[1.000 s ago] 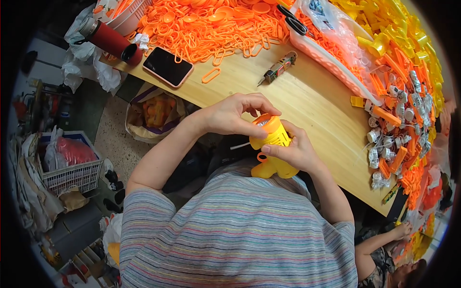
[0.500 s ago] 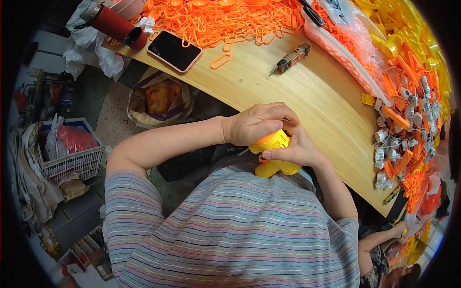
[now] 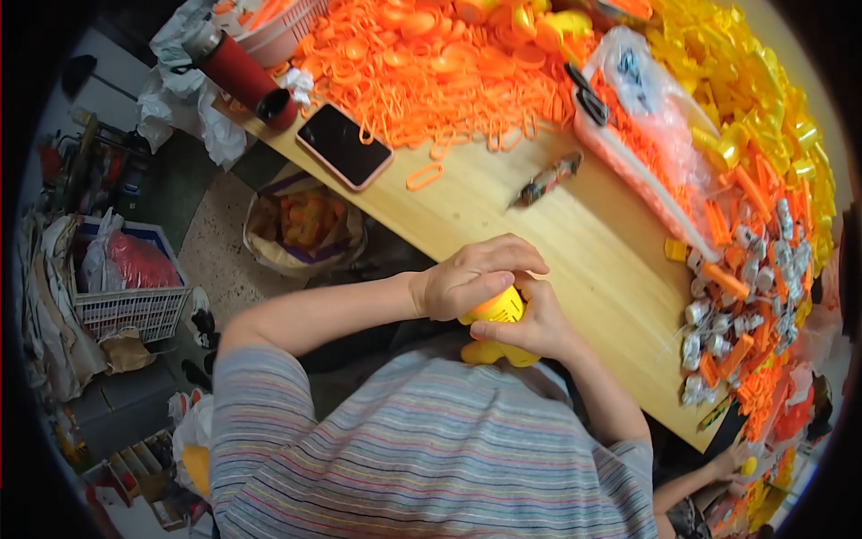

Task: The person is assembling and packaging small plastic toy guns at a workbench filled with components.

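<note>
Close to my body, at the near edge of the table, both hands are closed around a yellow plastic toy part [image 3: 501, 308] with slots in its side. My left hand [image 3: 460, 282] lies over its upper end, thumb pressed on top. From the right, my right hand [image 3: 537, 325] grips its side, with the thumb across the front. A rounded yellow lower end [image 3: 499, 353] sticks out below the fingers, near my striped shirt. The fingers hide much of the part, so its exact kind does not show.
On the wooden table [image 3: 584, 269] lie a phone [image 3: 345, 146], an orange link [image 3: 425, 177] and a dark tool [image 3: 548, 180]. Heaped orange pieces [image 3: 431, 81], yellow pieces [image 3: 745, 99] and small white-and-silver parts [image 3: 718, 323] border it. A red thermos [image 3: 235, 74] stands far left. A co-worker's hand [image 3: 729, 463] shows lower right.
The view has tilted, so the tabletop things sit lower in the picture. Both hands keep hold of the yellow part; the orange at its top and front is now mostly hidden.
</note>
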{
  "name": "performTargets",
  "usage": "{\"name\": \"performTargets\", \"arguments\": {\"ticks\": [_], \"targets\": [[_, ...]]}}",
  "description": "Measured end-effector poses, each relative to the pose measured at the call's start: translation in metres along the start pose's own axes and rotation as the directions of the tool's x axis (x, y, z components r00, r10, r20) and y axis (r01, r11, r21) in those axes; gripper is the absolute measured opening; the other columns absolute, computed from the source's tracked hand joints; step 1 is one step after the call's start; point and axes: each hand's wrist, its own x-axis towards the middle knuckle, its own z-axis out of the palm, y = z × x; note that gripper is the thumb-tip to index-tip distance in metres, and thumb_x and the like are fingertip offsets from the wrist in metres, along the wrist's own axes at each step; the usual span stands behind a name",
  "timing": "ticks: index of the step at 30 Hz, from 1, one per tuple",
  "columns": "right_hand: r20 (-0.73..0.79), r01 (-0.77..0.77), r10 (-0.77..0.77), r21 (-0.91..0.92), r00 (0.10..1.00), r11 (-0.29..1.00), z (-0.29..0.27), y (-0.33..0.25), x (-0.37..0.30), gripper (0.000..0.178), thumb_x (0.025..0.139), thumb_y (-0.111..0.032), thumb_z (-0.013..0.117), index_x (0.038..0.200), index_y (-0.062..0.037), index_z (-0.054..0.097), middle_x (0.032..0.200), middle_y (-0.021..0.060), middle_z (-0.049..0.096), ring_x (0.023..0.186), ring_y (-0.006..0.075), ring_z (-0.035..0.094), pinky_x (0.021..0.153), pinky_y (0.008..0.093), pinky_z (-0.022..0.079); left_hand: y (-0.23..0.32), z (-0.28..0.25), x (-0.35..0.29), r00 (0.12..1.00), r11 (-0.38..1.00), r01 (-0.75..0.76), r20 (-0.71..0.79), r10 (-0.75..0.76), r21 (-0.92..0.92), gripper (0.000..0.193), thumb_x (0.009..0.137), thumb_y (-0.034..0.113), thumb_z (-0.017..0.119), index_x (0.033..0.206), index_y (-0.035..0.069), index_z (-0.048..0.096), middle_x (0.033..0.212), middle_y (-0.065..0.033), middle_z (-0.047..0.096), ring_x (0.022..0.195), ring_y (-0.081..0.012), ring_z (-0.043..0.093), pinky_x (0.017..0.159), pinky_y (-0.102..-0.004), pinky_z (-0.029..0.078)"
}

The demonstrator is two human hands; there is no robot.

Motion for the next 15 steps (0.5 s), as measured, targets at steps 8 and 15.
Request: {"name": "performTargets", "arguments": {"ticks": [8, 15], "targets": [[0.003, -0.08, 0.119, 0.759, 0.993, 0.646, -0.026, 0.0, 0.044, 0.055, 0.094, -0.017, 0.06, 0.142, -0.0053, 0.037, 0.139, 0.0175, 0.048, 0.126, 0.0267, 0.053, 0.103, 0.0395, 0.044, 0.014, -0.059, 0.024, 0.796, 0.847, 0.342, -0.353, -0.491, -0.408, 0.046, 0.104, 0.036, 0.039, 0.105, -0.002, 0.064, 0.096, -0.0102, 0.065, 0.092, -0.017, 0.063, 0.085, -0.0317, 0.05], [-0.088, 0.663, -0.704, -0.269, 0.705, 0.698, -0.03, 0.007, 0.049, 0.079, 0.068, -0.019, 0.091, 0.132, -0.0017, 0.05, 0.135, 0.0214, 0.055, 0.127, 0.0291, 0.054, 0.107, 0.0418, 0.041, -0.025, -0.065, 0.056, 0.874, 0.933, 0.314, -0.437, -0.213, 0.173, 0.023, 0.096, 0.024, 0.061, 0.095, 0.002, 0.069, 0.091, -0.0114, 0.069, 0.086, -0.0222, 0.066, 0.078, -0.0318, 0.051]]}}
